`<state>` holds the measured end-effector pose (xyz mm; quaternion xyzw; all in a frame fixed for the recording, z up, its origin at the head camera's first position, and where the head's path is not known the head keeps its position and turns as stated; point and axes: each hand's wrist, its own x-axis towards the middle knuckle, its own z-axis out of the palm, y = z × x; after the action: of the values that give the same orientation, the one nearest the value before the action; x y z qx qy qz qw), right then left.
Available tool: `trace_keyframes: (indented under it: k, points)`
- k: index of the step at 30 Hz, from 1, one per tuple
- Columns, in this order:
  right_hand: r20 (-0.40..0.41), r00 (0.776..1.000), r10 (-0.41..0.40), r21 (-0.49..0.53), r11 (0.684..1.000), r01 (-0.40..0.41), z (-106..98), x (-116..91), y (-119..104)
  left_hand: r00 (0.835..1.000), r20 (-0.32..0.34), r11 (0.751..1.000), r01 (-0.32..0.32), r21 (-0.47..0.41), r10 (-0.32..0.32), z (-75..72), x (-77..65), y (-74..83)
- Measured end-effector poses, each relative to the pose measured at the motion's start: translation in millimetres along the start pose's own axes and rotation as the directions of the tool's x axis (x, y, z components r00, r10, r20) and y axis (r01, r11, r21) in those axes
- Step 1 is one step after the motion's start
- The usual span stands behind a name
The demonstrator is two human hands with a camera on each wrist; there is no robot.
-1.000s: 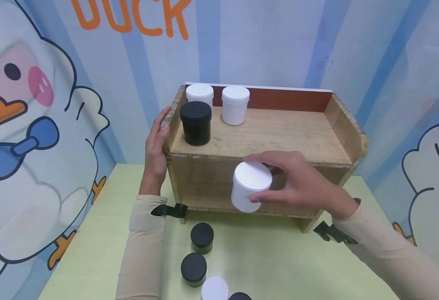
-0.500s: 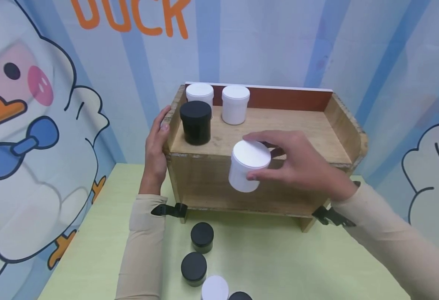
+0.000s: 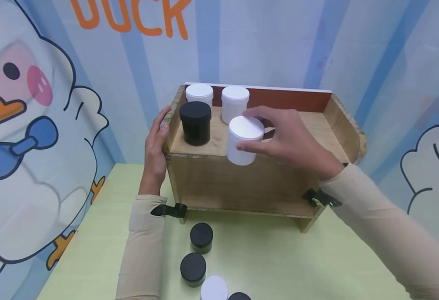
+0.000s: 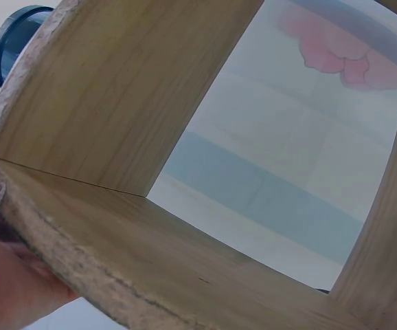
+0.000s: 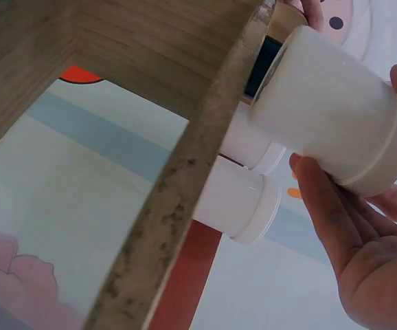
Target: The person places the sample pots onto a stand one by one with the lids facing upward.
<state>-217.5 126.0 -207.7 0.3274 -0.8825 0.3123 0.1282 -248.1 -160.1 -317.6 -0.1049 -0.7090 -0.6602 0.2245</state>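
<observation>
In the head view my right hand (image 3: 287, 135) grips a white lidded jar (image 3: 245, 139) between thumb and fingers, upright at the front edge of the wooden shelf's upper board (image 3: 279, 133). The same jar (image 5: 332, 110) fills the upper right of the right wrist view. My left hand (image 3: 155, 150) rests with extended fingers against the outside of the shelf's left side panel (image 3: 175, 116). Standing on the upper board at the left are a black jar (image 3: 195, 125) and, behind it, a white jar (image 3: 199, 92). Another white jar (image 3: 235, 102) is just behind the held one.
On the green table (image 3: 264, 254) in front of the shelf stand a black jar (image 3: 201, 237), a second black jar (image 3: 193, 268), a white jar (image 3: 214, 288) and a partly cut-off black jar (image 3: 240, 296). A printed curtain (image 3: 272, 46) hangs behind.
My right hand has raised the white jar from in front of the lower compartment to the upper board's front edge. The left hand keeps its place on the side panel.
</observation>
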Motion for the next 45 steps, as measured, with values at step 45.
trace_keyframes:
  k: [45]
  points:
    - [0.058,0.956,0.286,-0.138,0.951,-0.276,15,57,0,1.0,0.013,0.998,0.025,-0.049,-0.024,0.5,-0.1,-0.1]
